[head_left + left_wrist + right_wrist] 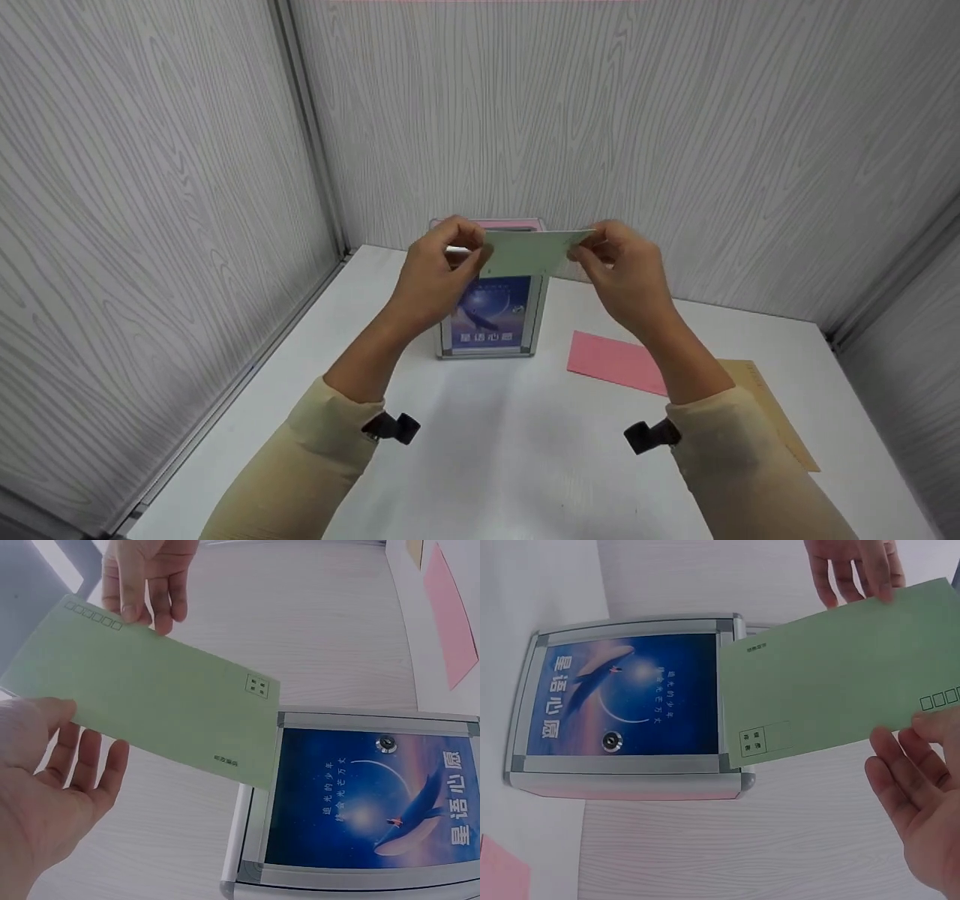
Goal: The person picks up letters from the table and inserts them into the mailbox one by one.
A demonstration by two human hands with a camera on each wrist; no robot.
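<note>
Both hands hold a light green envelope level, just above the top of a silver-framed box with a blue whale poster on its front. My left hand pinches the envelope's left end; my right hand pinches its right end. In the left wrist view the envelope lies between the thumb and fingers of the left hand, with one corner over the box. The right wrist view shows the right hand at the envelope's printed end, beside the box.
A pink envelope and a tan envelope lie flat on the white table to the right of the box. Grey wood-grain walls close in the left, back and right sides. The box stands near the back wall.
</note>
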